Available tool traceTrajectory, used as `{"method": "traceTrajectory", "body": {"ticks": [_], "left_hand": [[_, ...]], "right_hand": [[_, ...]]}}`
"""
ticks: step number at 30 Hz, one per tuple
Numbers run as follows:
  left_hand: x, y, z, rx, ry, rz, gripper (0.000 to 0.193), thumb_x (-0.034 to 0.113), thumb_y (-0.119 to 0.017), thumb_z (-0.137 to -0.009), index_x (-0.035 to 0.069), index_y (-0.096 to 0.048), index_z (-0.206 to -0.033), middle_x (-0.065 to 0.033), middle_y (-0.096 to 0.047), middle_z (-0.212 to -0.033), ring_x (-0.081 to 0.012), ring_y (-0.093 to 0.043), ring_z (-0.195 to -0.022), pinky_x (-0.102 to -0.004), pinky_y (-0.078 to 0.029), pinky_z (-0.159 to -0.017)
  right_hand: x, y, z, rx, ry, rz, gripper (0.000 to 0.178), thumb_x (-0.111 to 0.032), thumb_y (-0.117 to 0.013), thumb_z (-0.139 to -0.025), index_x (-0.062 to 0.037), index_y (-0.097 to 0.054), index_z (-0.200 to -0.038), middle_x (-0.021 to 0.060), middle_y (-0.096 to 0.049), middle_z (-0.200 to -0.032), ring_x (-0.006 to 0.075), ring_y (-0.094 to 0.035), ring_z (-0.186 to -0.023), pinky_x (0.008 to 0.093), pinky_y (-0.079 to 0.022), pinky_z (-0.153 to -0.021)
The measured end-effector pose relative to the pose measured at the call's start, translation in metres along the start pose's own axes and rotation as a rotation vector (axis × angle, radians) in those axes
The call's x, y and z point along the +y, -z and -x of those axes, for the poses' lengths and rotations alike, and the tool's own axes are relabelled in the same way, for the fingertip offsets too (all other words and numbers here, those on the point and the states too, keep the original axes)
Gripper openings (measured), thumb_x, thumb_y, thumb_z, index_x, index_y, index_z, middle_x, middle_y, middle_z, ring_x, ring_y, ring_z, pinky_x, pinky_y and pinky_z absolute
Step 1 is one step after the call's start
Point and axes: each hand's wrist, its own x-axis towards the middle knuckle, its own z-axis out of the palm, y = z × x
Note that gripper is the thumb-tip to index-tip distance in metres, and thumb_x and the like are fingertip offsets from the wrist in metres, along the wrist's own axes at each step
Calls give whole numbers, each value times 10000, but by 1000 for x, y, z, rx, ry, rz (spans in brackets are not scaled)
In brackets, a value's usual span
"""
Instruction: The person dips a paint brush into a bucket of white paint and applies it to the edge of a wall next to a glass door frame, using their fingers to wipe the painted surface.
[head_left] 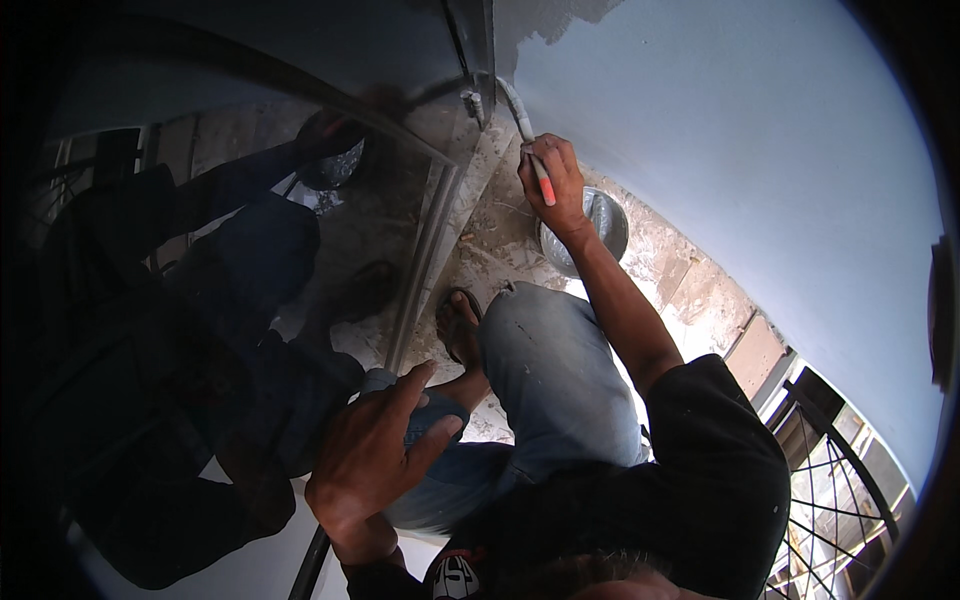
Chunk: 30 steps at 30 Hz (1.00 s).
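In my right hand is the handle of a painting tool with a red end and a pale, paint-smeared, curved front part. That front part reaches up to the corner where the light blue-grey wall meets a dark glossy panel; I cannot make out the kind of its head. Just below that hand, a metal bucket with grey contents stands on the floor. My left hand hovers beside my knee, fingers apart and holding nothing.
A metal-coloured frame edge runs along the dark panel, which mirrors my body. The floor is blotched with pale stains. My sandalled foot rests near the frame. A spoked wheel stands at lower right.
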Motion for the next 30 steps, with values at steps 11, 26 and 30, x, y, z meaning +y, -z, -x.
{"method": "traceTrajectory", "body": {"ticks": [11, 26, 30], "left_hand": [[1, 1, -1, -13, 11, 15, 591, 359, -711, -906, -4, -530, -1335, -213, -713, -943, -370, -707, -868, -449, -542, -787], [0, 1, 2, -14, 4, 4, 584, 356, -701, -914, 6, -521, -1346, -208, -711, -959, -373, -702, -891, -455, -537, -804], [-3, -2, 7, 9, -22, 9, 582, 348, -706, -910, 4, -522, -1342, -216, -709, -952, -377, -704, -885, -459, -542, -792]], "right_hand": [[6, -4, 4, -13, -12, -3, 312, -27, -739, -806, -96, -597, -1076, 134, -571, -1082, 344, -652, -921, 423, -568, -708], [9, 1, 15, -175, -157, -3, 302, 21, -699, -802, -89, -625, -1073, 146, -612, -1051, 348, -637, -958, 411, -546, -778], [19, 5, 24, -318, -141, 15, 299, -9, -670, -827, -108, -632, -1106, 148, -609, -1083, 360, -643, -946, 424, -552, -783]]}}
